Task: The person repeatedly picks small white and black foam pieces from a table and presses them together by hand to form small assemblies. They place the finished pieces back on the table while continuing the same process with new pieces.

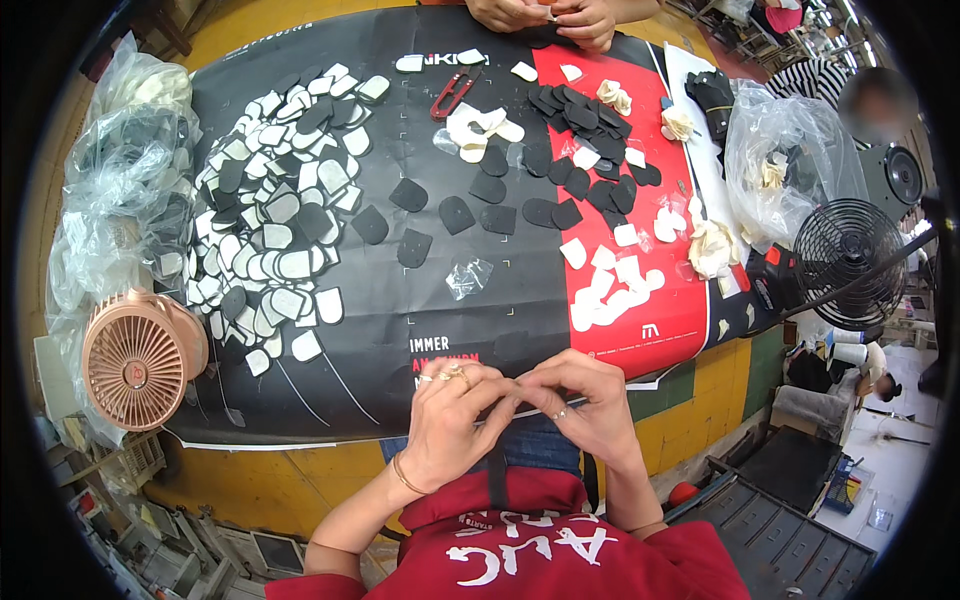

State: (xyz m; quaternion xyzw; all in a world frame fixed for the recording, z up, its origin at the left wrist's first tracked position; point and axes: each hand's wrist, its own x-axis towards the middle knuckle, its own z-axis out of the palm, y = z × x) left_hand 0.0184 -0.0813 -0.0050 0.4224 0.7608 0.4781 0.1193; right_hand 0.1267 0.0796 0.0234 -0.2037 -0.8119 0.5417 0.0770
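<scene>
My left hand (452,418) and my right hand (592,408) meet fingertip to fingertip at the table's near edge. Both are closed in a pinch; whatever lies between them is too small or hidden to make out. Ahead of them lie loose black rounded pads (456,215) and a small clear plastic scrap (468,278). To the left spreads a big heap of white and black rounded pads (275,236). Cream-white pieces (610,290) are scattered on the red part of the cover to the right.
Red-handled snips (453,95) lie farther back. Another person's hands (560,18) work at the far edge. A pink fan (140,360) and plastic bags (125,200) flank the left side; a black fan (848,262) and a clear bag (795,150) flank the right.
</scene>
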